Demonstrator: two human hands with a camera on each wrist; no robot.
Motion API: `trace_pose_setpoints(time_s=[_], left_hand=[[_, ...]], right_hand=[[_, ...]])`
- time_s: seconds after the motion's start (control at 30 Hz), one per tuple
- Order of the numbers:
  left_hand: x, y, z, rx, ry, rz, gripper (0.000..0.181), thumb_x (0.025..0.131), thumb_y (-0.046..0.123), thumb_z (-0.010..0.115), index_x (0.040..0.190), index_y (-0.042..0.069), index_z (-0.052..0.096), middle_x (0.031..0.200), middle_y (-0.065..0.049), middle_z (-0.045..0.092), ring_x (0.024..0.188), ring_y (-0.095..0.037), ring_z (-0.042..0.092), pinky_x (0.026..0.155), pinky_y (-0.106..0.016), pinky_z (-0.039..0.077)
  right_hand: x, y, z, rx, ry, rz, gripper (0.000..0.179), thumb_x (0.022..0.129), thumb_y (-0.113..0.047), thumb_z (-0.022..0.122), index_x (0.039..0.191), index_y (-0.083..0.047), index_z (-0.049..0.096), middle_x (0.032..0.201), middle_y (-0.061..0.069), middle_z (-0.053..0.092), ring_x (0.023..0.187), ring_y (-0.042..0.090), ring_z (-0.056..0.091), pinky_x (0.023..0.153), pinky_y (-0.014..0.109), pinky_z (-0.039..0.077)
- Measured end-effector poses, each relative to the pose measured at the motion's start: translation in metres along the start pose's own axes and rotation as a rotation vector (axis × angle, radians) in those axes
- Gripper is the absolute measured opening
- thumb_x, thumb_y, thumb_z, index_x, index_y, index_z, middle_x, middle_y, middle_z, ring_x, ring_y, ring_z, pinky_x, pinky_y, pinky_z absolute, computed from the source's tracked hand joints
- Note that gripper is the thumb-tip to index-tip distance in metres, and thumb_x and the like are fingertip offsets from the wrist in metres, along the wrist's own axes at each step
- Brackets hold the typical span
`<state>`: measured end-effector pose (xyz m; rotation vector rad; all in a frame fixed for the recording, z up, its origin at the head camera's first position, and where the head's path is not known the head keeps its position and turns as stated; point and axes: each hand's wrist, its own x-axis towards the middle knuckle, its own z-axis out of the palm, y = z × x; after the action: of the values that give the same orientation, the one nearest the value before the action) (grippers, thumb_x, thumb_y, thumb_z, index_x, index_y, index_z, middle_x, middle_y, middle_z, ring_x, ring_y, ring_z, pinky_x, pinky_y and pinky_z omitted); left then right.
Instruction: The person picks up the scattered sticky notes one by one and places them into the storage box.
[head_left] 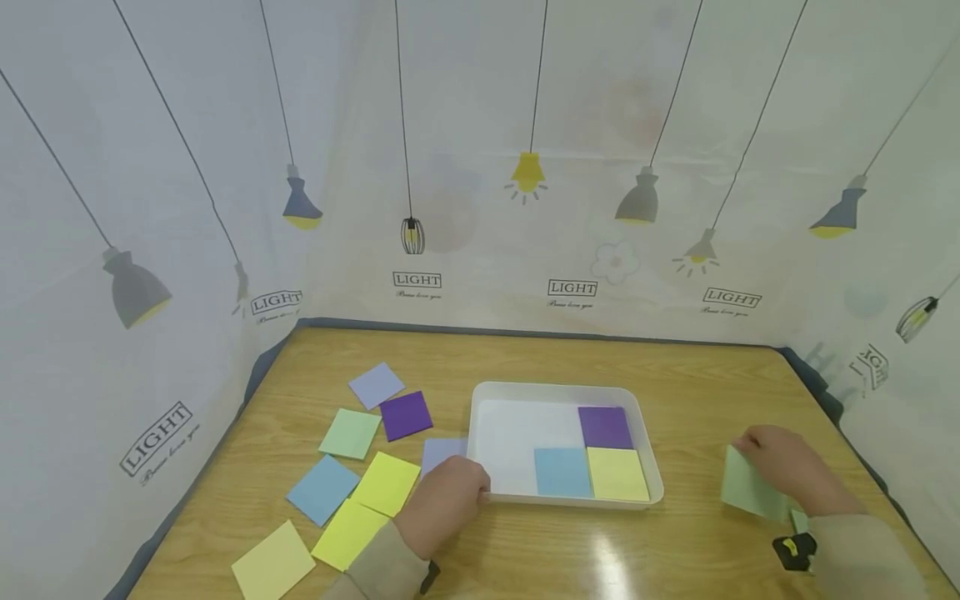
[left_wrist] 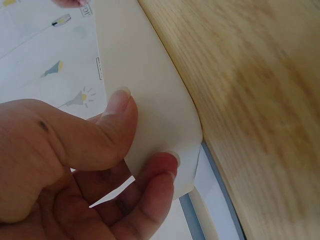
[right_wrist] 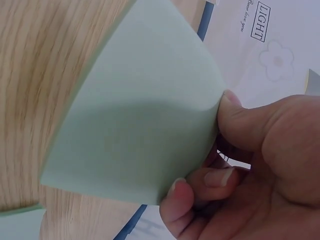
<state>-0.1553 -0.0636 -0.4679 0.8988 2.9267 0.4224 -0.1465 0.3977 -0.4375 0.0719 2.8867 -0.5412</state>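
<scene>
With thumb and curled fingers, my left hand (head_left: 442, 504) grips the front left corner of a white tray (head_left: 487, 392); the left wrist view shows the tray wall (left_wrist: 150, 95) between them. Inside the tray lie a purple square (head_left: 606, 427) at the back right, a pale yellow square (head_left: 617, 473) before it and a blue square (head_left: 562, 472) to its left. Right of the tray, my right hand (head_left: 783, 462) pinches a light green sticky-note pad (right_wrist: 135, 120) by one edge, bending it slightly. Another light green piece (right_wrist: 20, 223) lies on the table near it.
Left of the tray several paper squares are scattered: lavender (head_left: 377, 385), purple (head_left: 407, 416), green (head_left: 350, 433), blue (head_left: 322, 489), bright yellow (head_left: 386, 483) and pale yellow (head_left: 273, 562). One lavender square (head_left: 442, 452) is partly hidden by my left hand. A printed cloth (head_left: 480, 167) surrounds the wooden table (head_left: 540, 542).
</scene>
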Motion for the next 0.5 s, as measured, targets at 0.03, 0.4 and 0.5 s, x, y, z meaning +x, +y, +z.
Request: trace_pose_setpoints(time_s=[0.03, 0.4, 0.5], left_hand=[[0.0, 0.0, 0.0, 0.0, -0.001, -0.001, 0.012, 0.084, 0.006, 0.075, 0.073, 0.012, 0.077, 0.073, 0.004, 0.07, 0.062, -0.004, 0.047, 0.063, -0.021, 0.047], [0.0, 0.001, -0.001, 0.013, -0.005, -0.012, 0.015, 0.084, 0.007, 0.075, 0.07, 0.013, 0.075, 0.07, 0.005, 0.067, 0.061, -0.005, 0.046, 0.062, -0.022, 0.046], [0.001, 0.001, 0.0, 0.008, -0.009, -0.015, 0.016, 0.084, 0.007, 0.074, 0.07, 0.013, 0.075, 0.07, 0.005, 0.067, 0.062, -0.005, 0.046, 0.062, -0.022, 0.046]], right_hand=[[0.001, -0.002, 0.001, 0.0, 0.001, -0.006, 0.041, 0.108, -0.024, 0.045, 0.111, 0.013, 0.06, 0.099, 0.022, 0.066, 0.079, 0.022, 0.053, 0.065, 0.033, 0.043], [0.012, -0.019, 0.002, -0.003, 0.0, -0.019, 0.037, 0.107, -0.022, 0.046, 0.111, 0.012, 0.06, 0.096, 0.018, 0.065, 0.08, 0.023, 0.054, 0.067, 0.036, 0.045], [0.013, -0.026, 0.001, 0.007, -0.013, -0.016, 0.037, 0.107, -0.021, 0.045, 0.113, 0.013, 0.06, 0.098, 0.02, 0.065, 0.081, 0.024, 0.054, 0.068, 0.038, 0.046]])
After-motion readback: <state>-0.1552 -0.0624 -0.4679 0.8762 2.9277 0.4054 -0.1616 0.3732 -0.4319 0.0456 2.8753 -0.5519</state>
